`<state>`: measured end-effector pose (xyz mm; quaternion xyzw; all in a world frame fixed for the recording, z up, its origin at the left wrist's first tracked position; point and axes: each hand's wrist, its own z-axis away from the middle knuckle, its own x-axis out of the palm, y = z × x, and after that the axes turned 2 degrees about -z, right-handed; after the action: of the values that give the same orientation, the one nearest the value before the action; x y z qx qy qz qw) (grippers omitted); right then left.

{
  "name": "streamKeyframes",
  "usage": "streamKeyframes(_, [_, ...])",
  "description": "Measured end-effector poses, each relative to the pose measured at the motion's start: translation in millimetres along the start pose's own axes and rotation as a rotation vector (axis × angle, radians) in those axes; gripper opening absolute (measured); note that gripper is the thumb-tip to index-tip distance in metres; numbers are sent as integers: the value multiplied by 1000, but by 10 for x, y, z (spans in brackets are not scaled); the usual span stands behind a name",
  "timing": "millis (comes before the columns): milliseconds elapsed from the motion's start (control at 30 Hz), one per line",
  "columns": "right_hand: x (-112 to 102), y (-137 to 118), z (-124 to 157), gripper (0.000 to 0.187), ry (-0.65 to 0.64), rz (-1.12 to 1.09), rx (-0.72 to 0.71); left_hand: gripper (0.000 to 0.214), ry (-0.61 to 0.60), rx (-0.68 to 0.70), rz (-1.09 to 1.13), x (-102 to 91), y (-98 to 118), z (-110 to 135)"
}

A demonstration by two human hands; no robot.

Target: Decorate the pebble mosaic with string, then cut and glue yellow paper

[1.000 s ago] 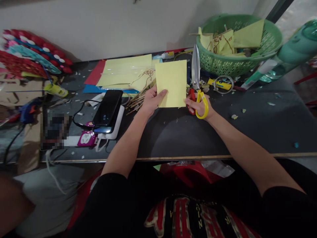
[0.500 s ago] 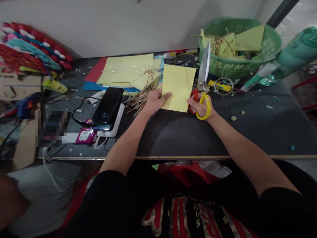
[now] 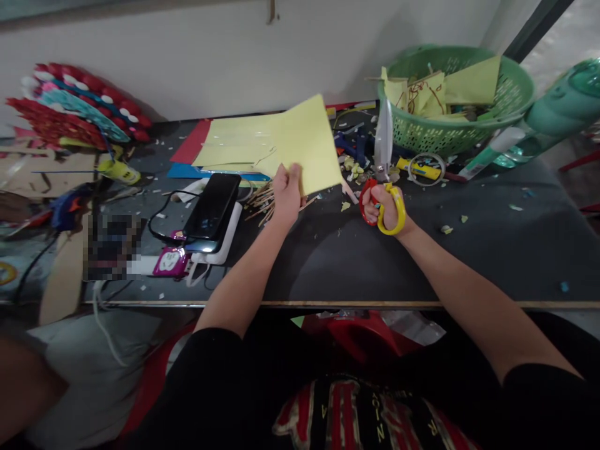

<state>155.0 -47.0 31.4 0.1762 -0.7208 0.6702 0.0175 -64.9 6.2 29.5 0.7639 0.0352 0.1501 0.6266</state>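
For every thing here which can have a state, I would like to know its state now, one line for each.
Yellow sheet: tilted, gripped by the left hand.
Scissors: blades look closed, held in the right hand.
Green basket: lidless, with yellow papers inside.
Black phone: screen looks dark.
Wooden sticks: loosely heaped.
Tabletop: strewn with scraps.

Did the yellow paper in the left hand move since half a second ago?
Yes. The yellow paper has moved left, farther away from the green basket on the table.
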Motion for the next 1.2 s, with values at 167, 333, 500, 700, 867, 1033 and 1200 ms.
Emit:
streamKeyframes(167, [26, -51, -12, 62, -248, -59, 169, 46, 180, 3, 129, -77, -12, -210])
streamKeyframes(333, [48, -76, 22, 82, -567, -34, 346, 43, 203, 88, 115, -95, 0, -219])
streamKeyframes(500, [-43, -93, 46, 93, -703, 11, 403, 44, 269, 73, 60, -134, -119, -284])
streamKeyframes(700, [-28, -123, 34, 98, -735, 50, 411, 45, 281, 84, -11, -133, -117, -258])
streamKeyframes(867, [-33, -142, 41, 96, -735, 67, 424, 40, 243, 87, -41, -106, -69, -194])
streamKeyframes(1033, [-34, -131, 41, 96, -716, 61, 388, 36, 246, 117, -53, -111, -106, -218])
streamKeyframes(1200, [-35, -132, 36, 95, -717, 42, 396, 39, 255, 133, -48, -121, -182, -279])
